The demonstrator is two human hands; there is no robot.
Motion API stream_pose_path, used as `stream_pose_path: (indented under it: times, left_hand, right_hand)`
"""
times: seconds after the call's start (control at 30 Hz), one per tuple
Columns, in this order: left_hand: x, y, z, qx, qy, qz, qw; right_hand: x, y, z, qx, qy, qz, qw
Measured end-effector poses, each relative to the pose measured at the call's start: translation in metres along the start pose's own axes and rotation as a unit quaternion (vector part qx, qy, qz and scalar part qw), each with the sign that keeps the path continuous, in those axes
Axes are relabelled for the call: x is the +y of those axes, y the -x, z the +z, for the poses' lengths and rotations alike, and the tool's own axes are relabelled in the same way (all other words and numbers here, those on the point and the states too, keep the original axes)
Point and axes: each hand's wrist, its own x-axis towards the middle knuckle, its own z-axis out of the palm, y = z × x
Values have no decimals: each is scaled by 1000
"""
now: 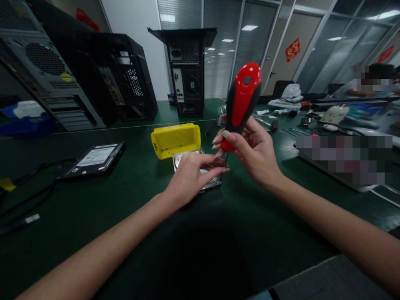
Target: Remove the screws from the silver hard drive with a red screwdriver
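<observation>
My right hand is wrapped round the lower handle of a red and black screwdriver, held nearly upright with its shaft pointing down. The fingertips of my left hand pinch together at the lower end of the shaft. They cover the tip, so I cannot tell whether a screw is there. Beneath my left hand a silver hard drive lies on the green table, largely covered by the hand. Just behind the drive, a yellow plastic bin rests with its open side towards me.
A second hard drive lies at left, near black cables. Computer cases stand along the back and left. Tools and loose parts clutter the right side. Another person sits at the far right.
</observation>
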Motion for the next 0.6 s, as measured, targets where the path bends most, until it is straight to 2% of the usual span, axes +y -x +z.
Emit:
stream_pose_path:
  times: [0.3,0.6]
  left_hand:
    - [-5,1,-1,-5,6,-6,1000]
    - [-7,3,3,28,21,-7,999]
  right_hand:
    - [1,1,0,-17,-27,0,999]
    - [0,-1,4,18,54,-29,998]
